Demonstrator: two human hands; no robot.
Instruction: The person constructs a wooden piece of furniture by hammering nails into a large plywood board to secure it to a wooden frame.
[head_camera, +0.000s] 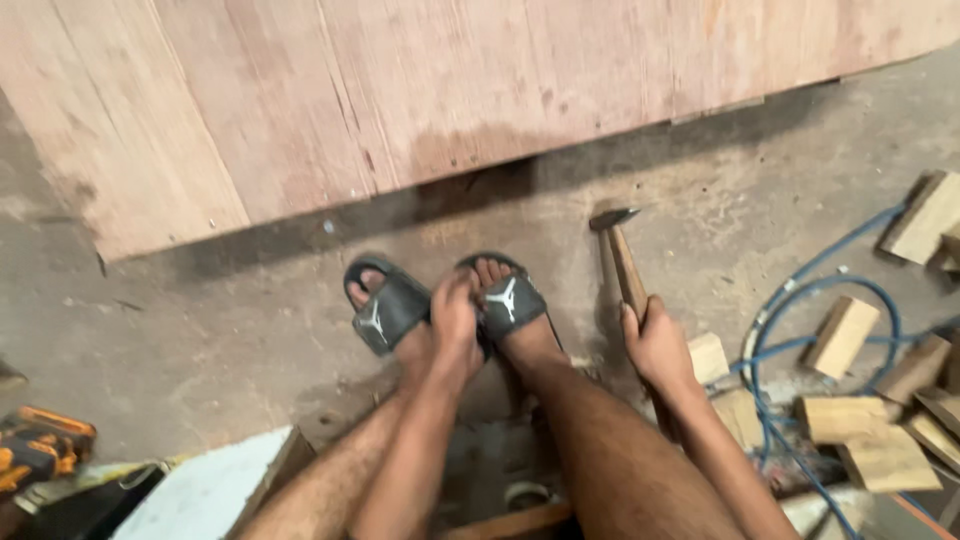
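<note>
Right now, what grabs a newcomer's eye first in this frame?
The right hand grips a wooden-handled hammer, head resting on the concrete floor. At centre, the left hand reaches down between two feet in black slides. A big plywood sheet fills the top; wood offcuts and blue hose clutter the right.

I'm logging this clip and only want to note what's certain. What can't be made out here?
- Left hand, head view: whether its fingertips grip anything; they blur between the sandals.
- Hammer: the handle's lower end, hidden by the right hand.
- Orange tool: cut off by the left edge.
</note>
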